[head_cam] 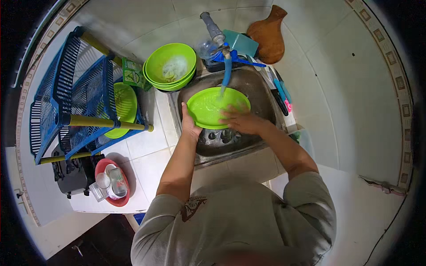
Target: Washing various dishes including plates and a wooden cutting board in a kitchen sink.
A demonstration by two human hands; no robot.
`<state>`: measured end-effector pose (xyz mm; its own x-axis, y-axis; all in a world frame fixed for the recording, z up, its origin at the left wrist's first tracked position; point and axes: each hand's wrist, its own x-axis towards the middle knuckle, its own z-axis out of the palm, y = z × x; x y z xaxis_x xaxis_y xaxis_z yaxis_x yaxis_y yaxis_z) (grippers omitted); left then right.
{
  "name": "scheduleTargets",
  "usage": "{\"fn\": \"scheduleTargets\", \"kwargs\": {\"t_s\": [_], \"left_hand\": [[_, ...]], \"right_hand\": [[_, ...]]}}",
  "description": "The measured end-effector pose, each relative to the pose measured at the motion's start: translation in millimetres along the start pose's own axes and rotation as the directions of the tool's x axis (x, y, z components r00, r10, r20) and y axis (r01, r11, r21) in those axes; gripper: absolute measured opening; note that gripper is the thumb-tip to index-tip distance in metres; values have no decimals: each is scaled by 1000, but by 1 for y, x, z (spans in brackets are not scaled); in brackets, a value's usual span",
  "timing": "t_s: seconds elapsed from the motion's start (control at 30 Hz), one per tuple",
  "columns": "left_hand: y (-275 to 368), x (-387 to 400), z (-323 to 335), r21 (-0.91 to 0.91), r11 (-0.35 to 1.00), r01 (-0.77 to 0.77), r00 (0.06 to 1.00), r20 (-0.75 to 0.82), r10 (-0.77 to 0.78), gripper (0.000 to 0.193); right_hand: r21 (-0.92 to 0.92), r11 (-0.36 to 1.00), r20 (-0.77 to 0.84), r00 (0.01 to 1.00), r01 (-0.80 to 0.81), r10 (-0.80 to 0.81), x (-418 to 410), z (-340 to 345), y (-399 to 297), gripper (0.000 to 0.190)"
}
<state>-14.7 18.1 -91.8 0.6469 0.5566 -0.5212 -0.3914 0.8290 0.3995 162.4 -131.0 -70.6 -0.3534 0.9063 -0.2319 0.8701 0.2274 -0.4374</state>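
Observation:
Over the stainless steel sink (pixel 233 141), a lime-green oval plastic plate (pixel 208 108) is held under a stream of water. The stream falls from a blue hose (pixel 227 73) fitted to the faucet (pixel 221 46). My left hand (pixel 190 121) grips the plate's left edge, thumb on the rim and fingers hidden beneath. On the plate's right part lies my right hand (pixel 241 119), fingers spread and blurred against the wet surface. Soapy foam sits in the top one of the stacked green bowls (pixel 171 65), left of the faucet.
A blue plastic rack (pixel 90 89) with yellow posts holds a green plate (pixel 124 103). Below it stands a red basin (pixel 123 201) of glasses and cups. Knives (pixel 279 99) lie along the sink's right side. A wooden cutting board (pixel 268 36) leans against the tiled wall.

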Motion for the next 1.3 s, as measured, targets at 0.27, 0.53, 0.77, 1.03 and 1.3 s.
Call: {"fn": "scheduleTargets", "kwargs": {"t_s": [0.27,0.53,0.77,1.03,1.3], "left_hand": [[3,-12,26,60,998,-22,997,-78,27,63],[-12,-8,28,31,999,22,1000,20,-22,70],[-3,2,13,15,1000,8,1000,-13,-8,69],[3,-3,14,30,1000,-8,999,-41,10,67],[-7,-8,32,69,996,53,998,-42,-50,64]], "right_hand": [[-134,745,-422,718,-654,554,26,-5,33,71],[-101,972,-492,860,-214,138,104,0,-27,61],[6,993,-218,970,115,-111,53,12,-29,49],[-280,892,-138,934,-356,329,-15,-20,22,53],[-64,803,-510,711,-593,485,72,-16,-9,62]]}}
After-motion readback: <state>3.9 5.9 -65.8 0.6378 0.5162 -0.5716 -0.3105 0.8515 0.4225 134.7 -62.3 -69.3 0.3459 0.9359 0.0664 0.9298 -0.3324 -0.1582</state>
